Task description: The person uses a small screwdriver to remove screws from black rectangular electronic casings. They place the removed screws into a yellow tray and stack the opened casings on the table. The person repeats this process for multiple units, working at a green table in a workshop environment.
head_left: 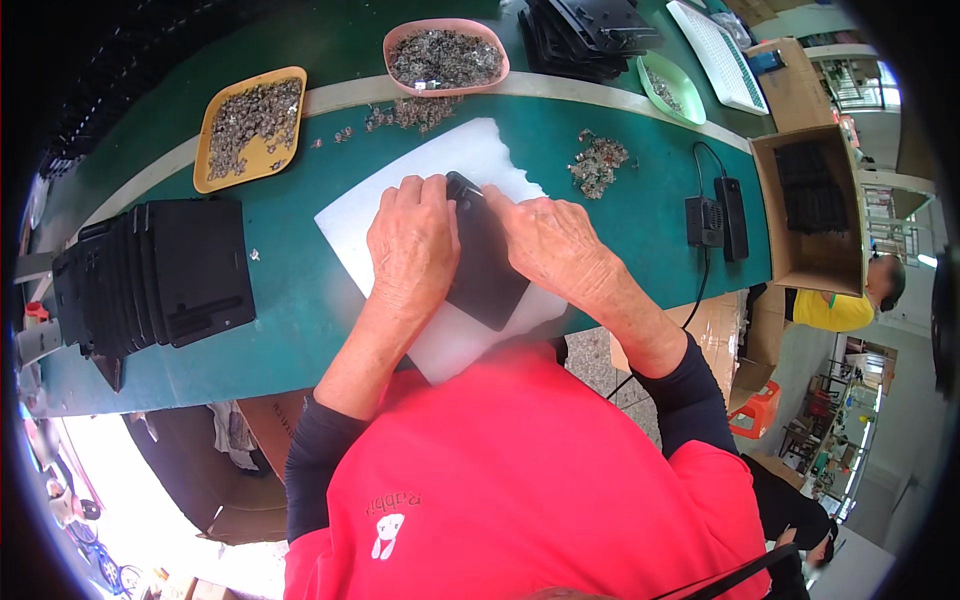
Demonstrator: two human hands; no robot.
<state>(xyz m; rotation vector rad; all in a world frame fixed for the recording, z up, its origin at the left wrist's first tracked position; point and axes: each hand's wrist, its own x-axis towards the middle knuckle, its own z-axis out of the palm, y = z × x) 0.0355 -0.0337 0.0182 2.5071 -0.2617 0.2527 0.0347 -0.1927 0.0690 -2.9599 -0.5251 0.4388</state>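
A flat black plastic panel (488, 262) lies at a slant on a white foam sheet (352, 212) in front of me. My left hand (412, 242) is closed over its left edge, fingers curled near the far end. My right hand (558, 246) is closed at the panel's upper right edge, its foremost finger by the far corner. A small shiny spot shows at that corner between the hands; what it is I cannot make out. Loose small metal parts (598, 165) lie in a heap to the right of the sheet, and another heap (415, 112) lies beyond it.
At the left stands a row of black panels (200, 270). A yellow tray (205, 165), pink tray (394, 32) and green tray (690, 108) hold small metal parts. To the right are a power adapter (704, 220) with a cable and a cardboard box (855, 220). More black pieces (590, 30) are stacked behind.
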